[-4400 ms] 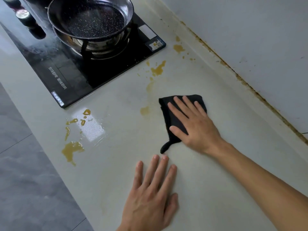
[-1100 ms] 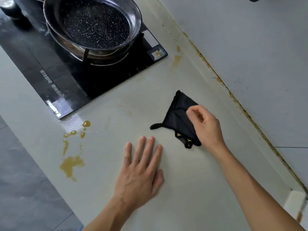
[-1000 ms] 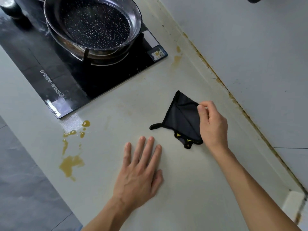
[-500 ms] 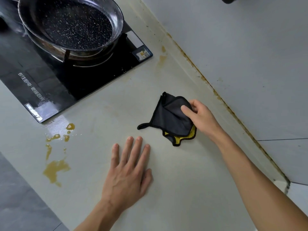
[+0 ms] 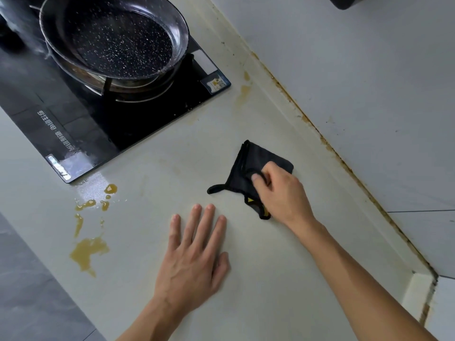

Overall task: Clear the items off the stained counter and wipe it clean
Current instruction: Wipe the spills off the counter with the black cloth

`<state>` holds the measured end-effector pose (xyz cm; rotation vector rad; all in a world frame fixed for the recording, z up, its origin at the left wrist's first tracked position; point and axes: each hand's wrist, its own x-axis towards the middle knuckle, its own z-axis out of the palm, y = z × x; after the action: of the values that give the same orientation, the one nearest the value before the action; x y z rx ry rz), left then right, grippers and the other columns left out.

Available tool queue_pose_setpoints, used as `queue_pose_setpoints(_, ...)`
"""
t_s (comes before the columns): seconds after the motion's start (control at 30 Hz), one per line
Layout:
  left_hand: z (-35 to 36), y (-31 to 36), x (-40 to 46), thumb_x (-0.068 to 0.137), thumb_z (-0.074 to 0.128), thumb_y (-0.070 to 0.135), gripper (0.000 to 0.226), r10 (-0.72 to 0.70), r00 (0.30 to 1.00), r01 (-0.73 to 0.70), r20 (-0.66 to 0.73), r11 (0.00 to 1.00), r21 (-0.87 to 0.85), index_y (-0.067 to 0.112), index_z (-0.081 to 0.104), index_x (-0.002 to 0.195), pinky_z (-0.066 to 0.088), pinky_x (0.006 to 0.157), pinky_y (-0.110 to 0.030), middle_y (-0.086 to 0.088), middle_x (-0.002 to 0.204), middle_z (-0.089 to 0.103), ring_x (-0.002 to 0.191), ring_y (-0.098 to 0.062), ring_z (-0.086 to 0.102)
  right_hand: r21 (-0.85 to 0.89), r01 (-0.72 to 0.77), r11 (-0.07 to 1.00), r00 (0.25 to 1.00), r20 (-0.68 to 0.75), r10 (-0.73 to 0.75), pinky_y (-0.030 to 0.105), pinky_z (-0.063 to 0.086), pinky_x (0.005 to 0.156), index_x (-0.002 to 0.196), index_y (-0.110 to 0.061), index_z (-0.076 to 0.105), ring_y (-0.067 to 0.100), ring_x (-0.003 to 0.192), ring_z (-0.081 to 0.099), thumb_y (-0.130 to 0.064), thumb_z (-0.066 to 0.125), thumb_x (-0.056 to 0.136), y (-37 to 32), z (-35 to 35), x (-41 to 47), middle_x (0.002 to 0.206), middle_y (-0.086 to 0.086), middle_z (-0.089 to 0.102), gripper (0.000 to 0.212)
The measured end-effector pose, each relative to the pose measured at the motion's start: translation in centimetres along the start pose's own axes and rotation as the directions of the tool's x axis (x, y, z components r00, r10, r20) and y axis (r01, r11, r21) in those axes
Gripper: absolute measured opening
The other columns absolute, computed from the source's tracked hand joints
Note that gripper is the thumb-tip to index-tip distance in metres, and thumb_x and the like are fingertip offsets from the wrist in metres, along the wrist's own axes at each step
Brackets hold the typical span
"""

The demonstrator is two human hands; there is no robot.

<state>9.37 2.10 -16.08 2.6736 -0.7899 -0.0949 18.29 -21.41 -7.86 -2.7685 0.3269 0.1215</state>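
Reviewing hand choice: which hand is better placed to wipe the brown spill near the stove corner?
Right hand: it already grips the black cloth. The left hand lies flat nearer the spill, but holds nothing.

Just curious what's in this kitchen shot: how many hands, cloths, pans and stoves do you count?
Hands: 2, the left hand flat on the counter, the right hand gripping the cloth.
Cloths: 1, the black cloth.
Pans: 1, the speckled pan.
Stoves: 1, the black stove.
Total: 5.
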Motion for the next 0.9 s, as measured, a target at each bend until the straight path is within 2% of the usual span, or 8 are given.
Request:
queue_pose_setpoints(0.1, -0.1, 0.1, 0.1, 0.096, 0.054, 0.046, 0.072, 0.001, 1.0, -0.001, -0.005, 1.0, -0.007, 0.013, 0.042, 0.159, 0.016, 0.125, -0.069, -0.014, 0.173, 0.024, 0.162, -0.039, 0.017, 0.368, -0.175, 0.913, 0.976, -0.059, 0.21, 0.017, 0.047, 0.055, 0.101, -0.036, 0.054, 0.006, 0.07, 0.064, -0.034, 0.053, 0.1, 1.8, -1.3, -0.7, 0.075, -0.009, 0.064, 0.003)
queue_pose_setpoints(0.13, -0.1, 0.1, 0.1, 0.096, 0.054, 0.046, 0.072, 0.001, 1.0, -0.001, -0.004, 1.0, -0.007, 0.013, 0.042, 0.158, 0.016, 0.125, -0.068, -0.014, 0.173, 0.024, 0.162, -0.039, 0.017, 0.462, -0.232, 0.856, 0.958, -0.043, 0.283, 0.015, 0.051, 0.055, 0.104, -0.039, 0.057, 0.005, 0.072, 0.068, -0.03, 0.054, 0.099, 2.5, -1.7, -1.2, 0.079, -0.011, 0.069, 0.011)
queue_pose_setpoints(0.23, -0.2, 0.1, 0.1, 0.096, 0.054, 0.046, 0.072, 0.001, 1.0, -0.001, -0.003, 1.0, -0.004, 0.013, 0.043, 0.158, 0.017, 0.125, -0.068, -0.014, 0.173, 0.025, 0.162, -0.039, 0.017, 0.533, -0.397, 0.747, 0.896, 0.049, 0.441, 0.019, 0.055, 0.055, 0.092, -0.034, 0.062, 0.012, 0.074, 0.076, -0.027, 0.058, 0.089, 4.6, -2.3, -3.2, 0.087, -0.009, 0.074, 0.009)
queue_pose_setpoints(0.37, -0.4, 0.1, 0.1, 0.096, 0.053, 0.047, 0.072, 0.001, 1.0, -0.001, 0.004, 1.0, 0.006, 0.013, 0.043, 0.158, 0.017, 0.125, -0.069, -0.014, 0.173, 0.025, 0.161, -0.039, 0.018, 0.243, -0.479, 0.844, 0.878, 0.138, 0.459, 0.032, 0.048, 0.074, 0.105, -0.035, 0.054, 0.01, 0.093, 0.065, -0.049, 0.062, 0.074, 5.4, -2.7, -2.9, 0.101, -0.017, 0.064, 0.035)
queue_pose_setpoints(0.47, -0.6, 0.1, 0.1, 0.096, 0.054, 0.047, 0.072, 0.004, 1.0, -0.004, 0.013, 1.0, 0.021, 0.013, 0.044, 0.158, 0.017, 0.125, -0.069, -0.015, 0.172, 0.027, 0.161, -0.039, 0.018, -0.115, -0.237, 0.965, 0.97, 0.029, 0.242, 0.033, 0.045, 0.074, 0.116, -0.039, 0.045, 0.01, 0.094, 0.057, -0.062, 0.061, 0.073, 4.1, -2.5, -0.8, 0.106, -0.017, 0.055, 0.051)
queue_pose_setpoints(0.7, -0.9, 0.2, 0.2, 0.095, 0.055, 0.046, 0.071, 0.0, 1.0, 0.0, 0.016, 0.999, 0.034, 0.012, 0.046, 0.156, 0.018, 0.125, -0.069, -0.015, 0.171, 0.03, 0.16, -0.04, 0.022, -0.235, -0.013, 0.972, 0.993, -0.12, -0.016, 0.035, 0.051, 0.069, 0.115, -0.024, 0.057, 0.02, 0.089, 0.062, -0.046, 0.055, 0.101, 2.9, -1.0, 0.6, 0.105, -0.004, 0.065, 0.026)
queue_pose_setpoints(0.8, -1.0, 0.3, 0.3, 0.095, 0.055, 0.046, 0.071, 0.001, 1.0, -0.001, 0.013, 0.999, 0.035, 0.012, 0.047, 0.156, 0.017, 0.125, -0.068, -0.015, 0.171, 0.03, 0.16, -0.04, 0.022, 0.015, -0.22, 0.975, 0.952, -0.217, 0.218, 0.031, 0.039, 0.059, 0.103, -0.019, 0.059, 0.019, 0.072, 0.059, -0.035, 0.041, 0.109, 5.2, -1.9, 0.0, 0.083, -0.004, 0.065, 0.025)
queue_pose_setpoints(0.9, -0.9, 0.3, 0.2, 0.095, 0.053, 0.046, 0.07, 0.004, 1.0, -0.004, 0.011, 0.999, 0.04, 0.013, 0.046, 0.157, 0.017, 0.125, -0.068, -0.015, 0.171, 0.03, 0.16, -0.04, 0.022, 0.351, -0.51, 0.786, 0.81, -0.114, 0.576, 0.031, 0.038, 0.061, 0.092, -0.019, 0.053, 0.013, 0.072, 0.054, -0.038, 0.034, 0.109, 7.5, -2.8, -0.6, 0.081, -0.004, 0.058, 0.031)
